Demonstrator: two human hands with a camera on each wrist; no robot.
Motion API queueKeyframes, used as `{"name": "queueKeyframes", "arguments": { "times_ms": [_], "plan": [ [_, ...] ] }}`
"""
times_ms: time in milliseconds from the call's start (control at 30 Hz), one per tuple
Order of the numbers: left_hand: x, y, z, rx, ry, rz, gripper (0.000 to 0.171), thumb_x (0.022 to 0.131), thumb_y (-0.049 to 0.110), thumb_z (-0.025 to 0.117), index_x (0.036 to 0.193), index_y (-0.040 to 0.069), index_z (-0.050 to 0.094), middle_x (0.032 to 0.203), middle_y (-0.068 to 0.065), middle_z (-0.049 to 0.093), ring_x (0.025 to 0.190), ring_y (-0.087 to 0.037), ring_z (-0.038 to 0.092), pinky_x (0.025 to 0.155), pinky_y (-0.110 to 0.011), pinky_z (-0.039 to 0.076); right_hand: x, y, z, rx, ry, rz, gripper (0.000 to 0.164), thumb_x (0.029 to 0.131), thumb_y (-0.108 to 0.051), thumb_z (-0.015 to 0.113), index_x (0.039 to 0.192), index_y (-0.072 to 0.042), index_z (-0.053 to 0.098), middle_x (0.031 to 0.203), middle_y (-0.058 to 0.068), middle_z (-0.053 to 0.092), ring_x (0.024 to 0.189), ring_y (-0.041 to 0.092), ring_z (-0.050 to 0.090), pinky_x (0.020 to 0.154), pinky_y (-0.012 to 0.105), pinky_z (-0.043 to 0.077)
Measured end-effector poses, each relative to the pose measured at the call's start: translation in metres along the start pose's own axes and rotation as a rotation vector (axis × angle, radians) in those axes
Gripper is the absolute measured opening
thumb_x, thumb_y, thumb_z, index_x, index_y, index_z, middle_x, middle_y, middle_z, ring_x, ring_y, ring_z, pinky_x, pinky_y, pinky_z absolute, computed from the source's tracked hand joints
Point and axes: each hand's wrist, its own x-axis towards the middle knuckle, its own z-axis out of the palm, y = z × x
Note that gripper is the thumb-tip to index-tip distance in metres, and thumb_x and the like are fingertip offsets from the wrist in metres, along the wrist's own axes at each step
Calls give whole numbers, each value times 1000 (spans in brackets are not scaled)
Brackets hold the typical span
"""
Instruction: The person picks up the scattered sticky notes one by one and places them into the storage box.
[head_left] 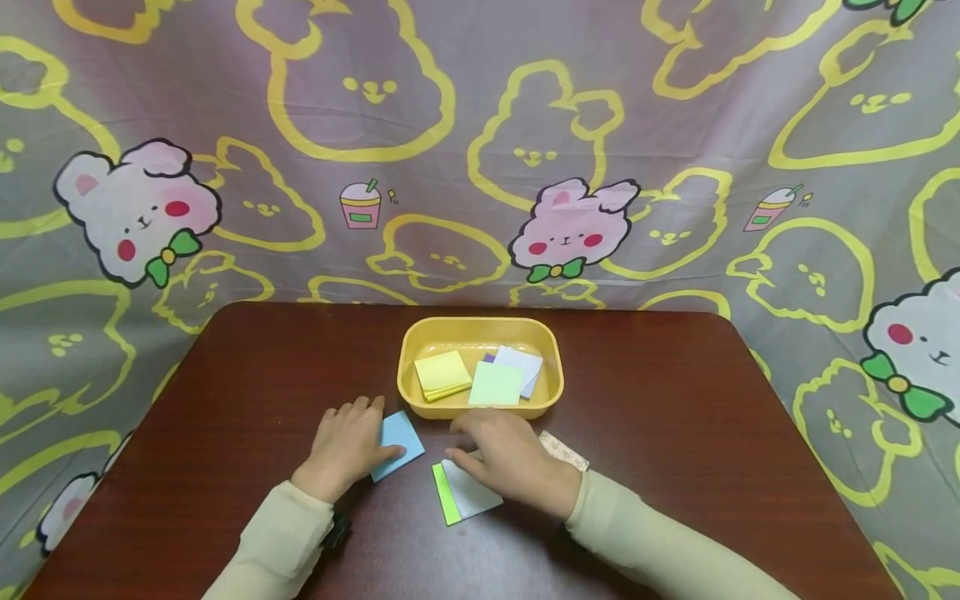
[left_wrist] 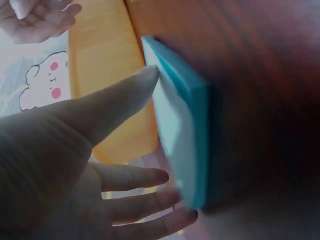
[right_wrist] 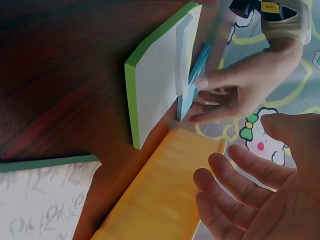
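My left hand (head_left: 341, 446) rests its thumb on a blue sticky-note pad (head_left: 397, 446) lying on the table; its other fingers reach past the pad's far edge, fairly straight. In the left wrist view the thumb touches the top of the blue pad (left_wrist: 175, 120). My right hand (head_left: 510, 454) hovers with loosely bent fingers over a pad with a white top and a bright green strip (head_left: 446, 496). Nothing shows in its grasp in the right wrist view, where the white-topped pad (right_wrist: 160, 80) is apart from the fingers. A patterned beige pad (head_left: 564, 451) lies partly behind the right hand.
A yellow tray (head_left: 480, 325) stands behind the hands. Inside are yellow notes (head_left: 442, 373), a pale green pad (head_left: 497, 383), a whitish pad (head_left: 528, 367) and a bit of purple. The brown table (head_left: 645, 375) ends at a patterned curtain (head_left: 450, 183).
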Motion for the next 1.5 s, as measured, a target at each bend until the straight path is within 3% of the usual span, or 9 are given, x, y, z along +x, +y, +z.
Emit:
{"name": "queueKeyframes", "arguments": {
  "times_ms": [300, 600, 867, 1033, 1267, 1500],
  "plan": [
    [4, 2, 4, -18, -21, -24, 75, 61, 52, 78, 116, 2, 63, 97, -14, 63, 83, -29, 59, 74, -49, 45, 1, 2, 0, -7, -2, 5, 29, 87, -41, 60, 100, -16, 67, 91, -7, 67, 79, 6, 60, 66, 28, 49],
    [7, 2, 2, -47, -16, -10, 62, 58, 48, 82, 97, 3, 65, 83, -10, 54, 67, -23, 51, 63, -44, 45, 3, 4, 1, -5, 3, 9, 27, 86, -41, 61, 98, -17, 67, 89, -8, 66, 75, 5, 58, 61, 26, 48],
    [7, 3, 1, -30, 11, 6, 65, 59, 47, 81, 103, 4, 62, 87, -10, 56, 73, -24, 54, 65, -44, 45, 6, 5, -1, 3, -9, 21, 30, 86, -41, 60, 99, -15, 68, 91, -6, 67, 79, 7, 59, 67, 28, 49],
    [7, 4, -1, -34, 48, 32, 51, 64, 41, 80, 96, 7, 61, 76, -4, 60, 67, -23, 58, 59, -42, 43, 8, 4, 1, 1, -15, 13, 31, 87, -41, 60, 101, -15, 68, 93, -5, 67, 82, 8, 60, 70, 28, 49],
    [6, 2, -6, -57, 132, 74, 21, 79, 23, 71, 82, 11, 54, 65, -4, 58, 61, -24, 59, 52, -41, 41, 13, 2, -1, 5, -3, 5, 32, 87, -41, 59, 102, -15, 68, 93, -4, 67, 82, 9, 61, 70, 28, 49],
    [6, -2, -11, -79, 120, 109, 13, 84, 16, 66, 82, 12, 54, 62, -2, 55, 53, -20, 53, 47, -38, 39, 17, 2, -4, 28, -5, 13, 32, 87, -40, 59, 105, -14, 69, 94, -4, 67, 84, 9, 61, 70, 28, 49]
  ]
}}
